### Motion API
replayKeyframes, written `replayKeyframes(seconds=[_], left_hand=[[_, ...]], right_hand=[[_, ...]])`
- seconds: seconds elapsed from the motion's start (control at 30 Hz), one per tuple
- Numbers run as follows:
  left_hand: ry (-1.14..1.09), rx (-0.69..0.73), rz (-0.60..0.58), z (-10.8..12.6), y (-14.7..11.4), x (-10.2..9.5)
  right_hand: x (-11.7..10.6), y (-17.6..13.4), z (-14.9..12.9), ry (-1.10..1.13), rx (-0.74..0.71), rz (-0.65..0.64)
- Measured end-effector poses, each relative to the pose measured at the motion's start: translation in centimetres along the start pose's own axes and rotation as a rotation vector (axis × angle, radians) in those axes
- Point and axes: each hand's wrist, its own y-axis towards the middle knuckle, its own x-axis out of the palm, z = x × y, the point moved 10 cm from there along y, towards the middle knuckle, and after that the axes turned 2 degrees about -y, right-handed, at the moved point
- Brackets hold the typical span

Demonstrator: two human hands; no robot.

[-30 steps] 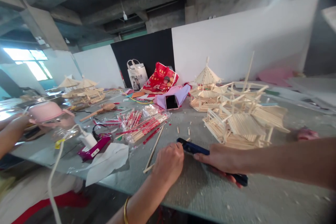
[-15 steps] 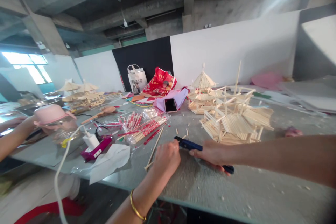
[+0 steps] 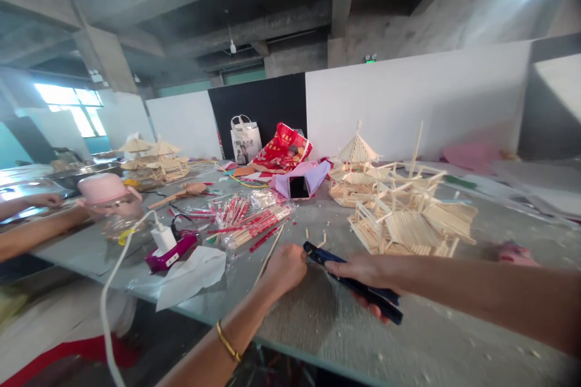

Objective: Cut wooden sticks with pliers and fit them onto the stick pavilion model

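My right hand (image 3: 363, 272) is wrapped round a dark blue pliers-like tool (image 3: 338, 266), whose two handle ends show apart below the palm. The tool's black tip points left and reaches my left hand (image 3: 287, 266). That hand is closed, its fingertips hidden against the tip; what it pinches, if anything, cannot be made out. Just behind it a thin wooden stick (image 3: 272, 251) slants across the table. Short cut stick pieces (image 3: 322, 240) lie beyond the tool. Behind my right forearm stands a model pavilion of wooden sticks (image 3: 399, 217).
Red-and-white packs of sticks (image 3: 252, 217) lie at centre, near a phone (image 3: 299, 187) on purple paper. Leftward are a purple power strip (image 3: 170, 257) with a white cable, white paper (image 3: 195, 275) and a pink-lidded jar (image 3: 106, 190). Another person's arms (image 3: 43, 233) reach in at left.
The tool has swung so its handle end sits lower, and its two handles now show apart. My left hand stays by the tip. The whole view has shifted slightly.
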Motion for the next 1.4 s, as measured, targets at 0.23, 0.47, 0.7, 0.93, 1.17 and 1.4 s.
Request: replayKeyframes(seconds=[0.23,0.47,0.7,0.93,1.17,1.4], left_hand=[[-0.051,-0.029,-0.121,-0.9,1.6,0.7],[0.064,-0.032,-0.005,0.0,0.4,0.0],[0.126,0.022,0.099,1.7,-1.5,-0.9],[0.131,0.08,0.182,2.6,-2.3,-0.8],[0.169,0.08,0.219,3.1,-2.7,-0.9],[0.198,0.099,0.212,3.7,-2.6,-0.9]], right_hand=[[0.2,0.1,0.7,0.043,0.004,-0.074],[0.2,0.0,1.1,0.086,0.026,-0.032],[0.5,0.6,1.4,0.101,0.019,-0.043],[0.5,0.5,1.5,0.137,0.022,-0.047],[0.5,0.8,2.0,0.172,0.028,-0.06],[0.8,0.7,2.0,0.185,0.023,-0.089]])
